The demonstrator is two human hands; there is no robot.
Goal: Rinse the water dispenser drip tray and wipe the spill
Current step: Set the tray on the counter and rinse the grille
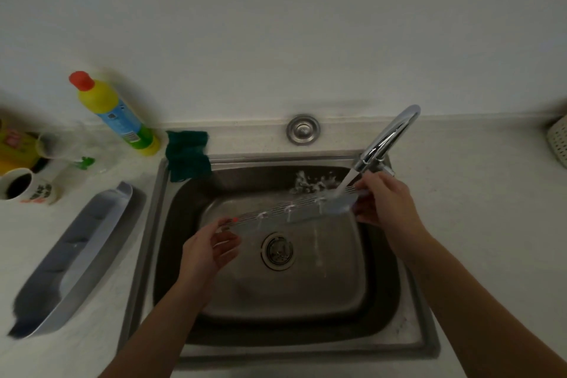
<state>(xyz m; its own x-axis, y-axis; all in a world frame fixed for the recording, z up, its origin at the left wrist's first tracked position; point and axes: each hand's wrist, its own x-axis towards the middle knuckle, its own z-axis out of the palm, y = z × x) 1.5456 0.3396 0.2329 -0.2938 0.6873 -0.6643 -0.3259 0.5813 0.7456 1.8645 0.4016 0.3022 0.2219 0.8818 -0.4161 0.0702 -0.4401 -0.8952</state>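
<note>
Both hands hold the grate (285,212), one at each end, over the sink (190,193). Left hand (211,247) pinches the near-left end between thumb and fingertips, palm turned up and inward. Right hand (383,202) clamps the far-right end, fingers curled over the top edge, thumb below.

Grate: long, narrow, slotted strip, pale, with a small red mark near the left end. It runs on a diagonal from lower left to upper right, held clear of the basin floor.

Faucet (389,138): chrome gooseneck, mounted at the right rear of the sink. Water (346,181) runs from the spout onto the right end of the grate, just beside the right fingers. Splash rises behind the grate against the rear basin wall. Thin streams drip from the underside of the grate at several spots along its length.

Drain (277,250) sits in the basin centre, below the grate.

Tray (73,258): long, shallow, white rim with darker inside, lying on the counter (491,224) left of the sink, apart from both hands.

Green cloth (187,155) drapes over the rear left corner of the sink rim. Yellow bottle (113,113) with red cap stands just left of the cloth, by the wall. A mug (24,186) and a few blurred items sit at the far left edge. A round steel cap (303,129) is set into the counter behind the sink.
</note>
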